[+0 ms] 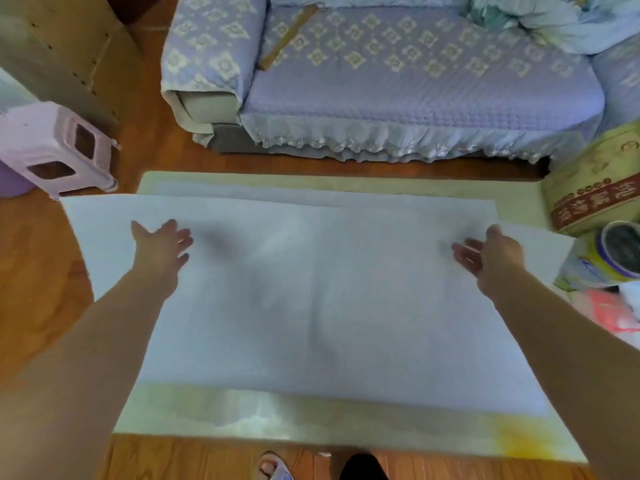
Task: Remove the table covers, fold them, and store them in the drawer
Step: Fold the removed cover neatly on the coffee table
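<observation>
Beyond both hands we note a sofa (398, 74) in a quilted lilac slipcover, a pink plastic stool (55, 147) outboard of the left hand (161, 245), and a patterned round tin (595, 188) with an open can (616, 252) just outboard of the right hand (491, 256). The table cover (311, 299), a pale, thin, softly rippled sheet, lies across the low table (311, 427) beneath both hands. We record both arms extended, fingers spread and relaxed on the cover's far corners, gripping nothing.

Soft bluish light, blurred, edge-warped
</observation>
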### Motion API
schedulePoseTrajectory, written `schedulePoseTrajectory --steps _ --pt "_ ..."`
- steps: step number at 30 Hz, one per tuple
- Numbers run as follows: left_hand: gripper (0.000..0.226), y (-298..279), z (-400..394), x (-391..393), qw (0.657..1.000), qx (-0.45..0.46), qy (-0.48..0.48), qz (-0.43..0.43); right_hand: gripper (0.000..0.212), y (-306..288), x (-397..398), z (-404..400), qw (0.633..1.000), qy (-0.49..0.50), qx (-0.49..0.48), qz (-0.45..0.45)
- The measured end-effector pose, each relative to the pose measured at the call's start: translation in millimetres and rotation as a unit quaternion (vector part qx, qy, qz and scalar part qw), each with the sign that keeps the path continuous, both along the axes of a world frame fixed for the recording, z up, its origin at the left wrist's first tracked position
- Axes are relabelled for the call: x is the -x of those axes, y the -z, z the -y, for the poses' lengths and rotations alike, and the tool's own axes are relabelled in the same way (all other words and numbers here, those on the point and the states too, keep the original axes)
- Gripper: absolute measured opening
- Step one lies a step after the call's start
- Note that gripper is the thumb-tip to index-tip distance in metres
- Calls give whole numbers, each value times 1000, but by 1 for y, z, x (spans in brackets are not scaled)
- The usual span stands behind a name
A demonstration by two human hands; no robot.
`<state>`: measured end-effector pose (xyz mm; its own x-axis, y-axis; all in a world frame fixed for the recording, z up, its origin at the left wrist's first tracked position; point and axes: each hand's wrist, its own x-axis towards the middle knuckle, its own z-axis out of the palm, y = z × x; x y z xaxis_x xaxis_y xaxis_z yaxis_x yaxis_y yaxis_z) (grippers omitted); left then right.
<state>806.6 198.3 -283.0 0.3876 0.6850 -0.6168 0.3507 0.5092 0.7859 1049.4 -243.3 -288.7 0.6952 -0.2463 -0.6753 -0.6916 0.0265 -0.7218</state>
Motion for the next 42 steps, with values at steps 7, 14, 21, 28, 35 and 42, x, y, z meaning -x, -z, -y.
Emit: schedulePoseTrajectory --steps 7,14,21,28,35,42 --pt "68 158 113 54 720 -268 511 -384 32 136 90 -43 895 -400 196 -22" --pt "66 205 101 101 612 -405 582 -351 47 182 154 -78 715 -606 324 128" --pt "61 213 96 134 584 -456 597 -308 59 193 238 -105 650 -617 421 140" --pt "63 229 85 144 559 -469 606 -318 68 226 252 -96 637 -615 456 92" --pt "61 224 83 139 568 -486 592 -302 66 219 234 -111 661 -588 443 144" --pt "47 220 0 18 617 -546 534 -192 48 206 81 -176 644 -591 411 260"
